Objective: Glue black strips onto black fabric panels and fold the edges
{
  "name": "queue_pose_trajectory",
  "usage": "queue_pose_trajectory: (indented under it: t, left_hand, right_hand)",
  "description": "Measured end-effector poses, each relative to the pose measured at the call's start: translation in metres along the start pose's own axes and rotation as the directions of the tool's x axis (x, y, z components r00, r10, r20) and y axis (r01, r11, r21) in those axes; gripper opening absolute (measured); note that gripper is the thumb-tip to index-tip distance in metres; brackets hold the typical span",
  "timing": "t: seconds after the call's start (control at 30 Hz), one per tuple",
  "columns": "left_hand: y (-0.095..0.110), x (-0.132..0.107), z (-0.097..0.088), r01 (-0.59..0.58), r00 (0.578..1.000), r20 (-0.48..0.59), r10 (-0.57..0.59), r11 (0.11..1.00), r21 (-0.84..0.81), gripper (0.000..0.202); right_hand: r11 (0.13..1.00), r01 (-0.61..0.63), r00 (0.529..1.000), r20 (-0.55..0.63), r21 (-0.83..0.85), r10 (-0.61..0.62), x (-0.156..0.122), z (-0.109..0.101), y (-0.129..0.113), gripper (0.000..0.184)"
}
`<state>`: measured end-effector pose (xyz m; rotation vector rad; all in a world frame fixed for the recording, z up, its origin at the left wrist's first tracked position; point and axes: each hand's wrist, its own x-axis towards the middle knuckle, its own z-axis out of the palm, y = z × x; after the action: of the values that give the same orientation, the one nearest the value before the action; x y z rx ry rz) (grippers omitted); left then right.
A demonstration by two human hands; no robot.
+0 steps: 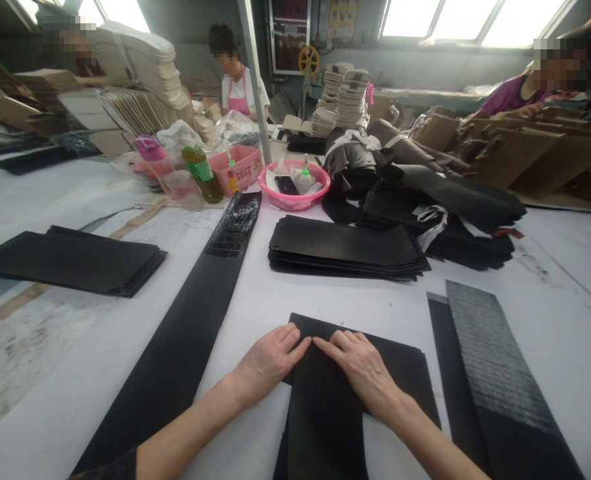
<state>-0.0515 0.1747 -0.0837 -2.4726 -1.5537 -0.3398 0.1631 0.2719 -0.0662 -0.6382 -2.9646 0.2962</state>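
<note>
On the white table in front of me lies a black rectangular sheet (400,363), turned slightly askew. A long black strip (325,427) overlaps it and runs toward me, its far end under my fingers. My left hand (275,350) is closed at that end's left corner, fingers bent and pressing down. My right hand (358,357) is closed on the right side of the same end. The tips of both hands nearly meet in the middle. What lies under the fingers is hidden.
Glue-streaked black strips lie left (215,267) and right (495,353). Beyond the sheet is a stack of black sheets (345,243); another stack (70,260) sits left. Behind stand a pink basin (295,200), a green bottle (200,173) and a metal pole (258,80). Several people work nearby.
</note>
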Motion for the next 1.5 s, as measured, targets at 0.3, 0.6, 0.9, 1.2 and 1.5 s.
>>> queue_pose_trajectory:
  t: [0.3, 0.6, 0.9, 1.2, 1.5]
  left_hand:
    - [0.003, 0.002, -0.002, -0.014, 1.0, 0.006, 0.013, 0.999, 0.049, 0.033]
    - [0.008, -0.001, 0.002, 0.002, 0.999, -0.036, 0.001, 0.996, 0.094, 0.031]
    - [0.009, -0.01, 0.012, 0.089, 0.986, -0.146, -0.082, 0.995, 0.036, 0.033]
    - [0.006, -0.019, 0.016, 0.304, 0.935, -0.029, -0.354, 0.84, -0.449, 0.039]
    - [0.017, -0.001, -0.005, 0.414, 0.841, 0.079, -0.534, 0.544, -0.73, 0.026]
  right_hand:
    - [0.991, 0.006, 0.997, -0.075, -0.137, -0.017, -0.004, 0.01, -0.005, 0.04]
    - [0.99, -0.091, 0.985, -0.154, -0.109, 0.074, -0.017, 0.009, -0.005, 0.035]
    - [0.929, -0.356, 0.919, -0.142, 0.104, 0.368, -0.042, 0.0, 0.013, 0.007]
    - [0.886, -0.393, 0.91, -0.034, 0.247, 0.413, -0.001, -0.011, -0.01, 0.023]
    - [0.757, -0.466, 0.874, 0.106, 0.457, 0.474, 0.007, -0.005, 0.004, 0.015]
